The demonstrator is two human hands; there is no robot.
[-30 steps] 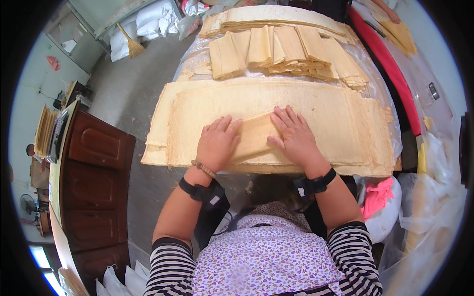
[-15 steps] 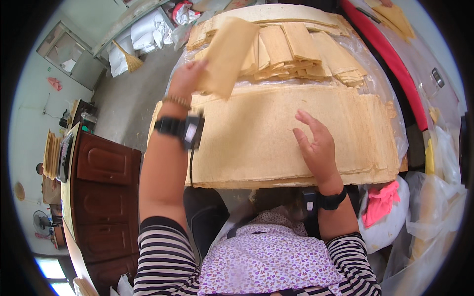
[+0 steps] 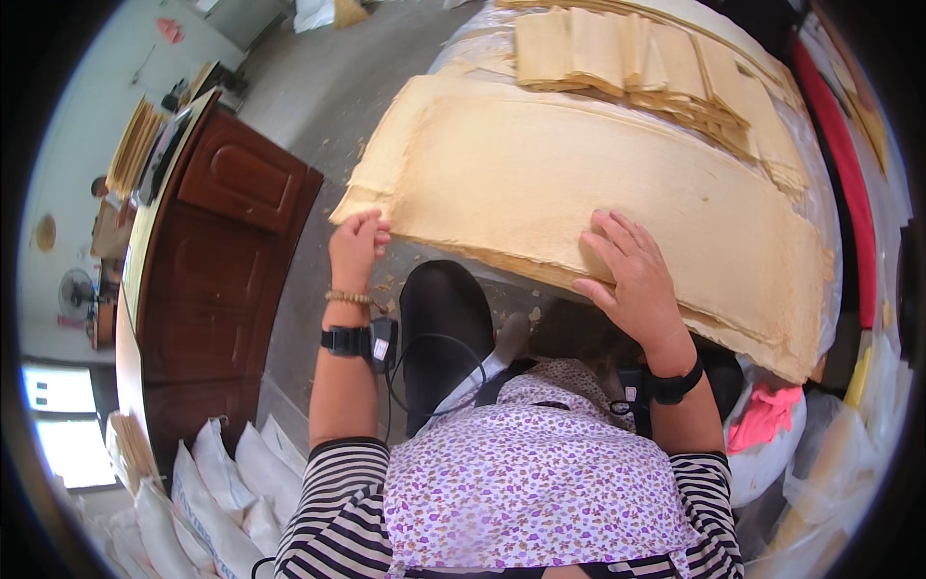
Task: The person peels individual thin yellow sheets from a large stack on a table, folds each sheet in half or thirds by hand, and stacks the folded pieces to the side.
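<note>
The left hand (image 3: pixel 355 253) is at the near left corner of a stack of pale tan sheets (image 3: pixel 579 174), its fingers curled in; whether they pinch the top sheet cannot be told. The right hand (image 3: pixel 632 275) rests on the stack's near edge, fingers loosely spread. The stack lies across the near side of a plastic-covered desk (image 3: pixel 476 48), with a row of folded sheets (image 3: pixel 666 58) just beyond it. A pink cloth (image 3: pixel 764 419) sits near the desk's right end.

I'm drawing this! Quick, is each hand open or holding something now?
Left hand: curled at the left corner of the tan sheet stack; grip can't be told.
Right hand: open, over the stack's near edge.
</note>
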